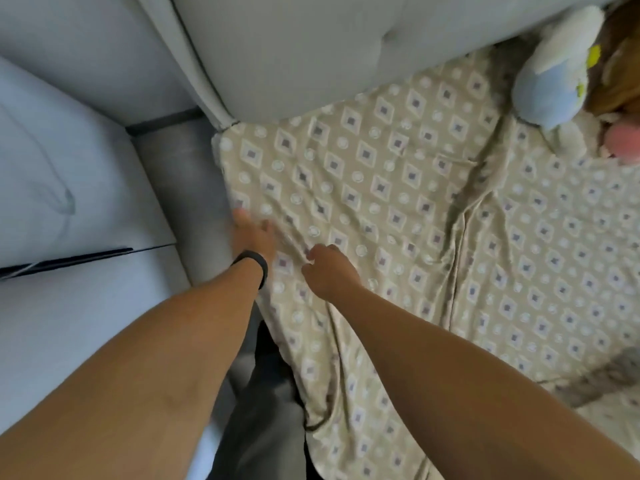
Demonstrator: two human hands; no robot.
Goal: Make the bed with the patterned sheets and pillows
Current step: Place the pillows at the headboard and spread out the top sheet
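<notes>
Patterned sheet (pixel 398 209), beige with diamond and circle print, covers the mattress corner just below the grey tufted headboard (pixel 294 53). The sheet is wrinkled, with a long fold ridge running down from near the headboard toward the lower middle. Its left edge hangs over the mattress side, next to the grey bed frame rail (pixel 194 188).

Left hand (pixel 251 233) lies flat on the sheet's left edge, fingers straight and together, pressing the fabric at the mattress side. It is blurred, so finger detail is unclear. A black wristband (pixel 254 263) sits on that wrist.

Right hand (pixel 325 268) is on the sheet just right of the left hand, fingers curled in and seemingly pinching a small bunch of fabric; the grip itself is partly hidden by the knuckles.

On the sheet, far right of the headboard, a blue and white plush toy (pixel 550 77) leans against it, with a pink plush (pixel 623 143) and a brown item just beside, cut off by the frame edge.

Left of the bed frame rail is a pale blue upholstered surface (pixel 69 161) with a dark seam. Dark trousers (pixel 263 410) show below the sheet's hanging edge, between the forearms.
</notes>
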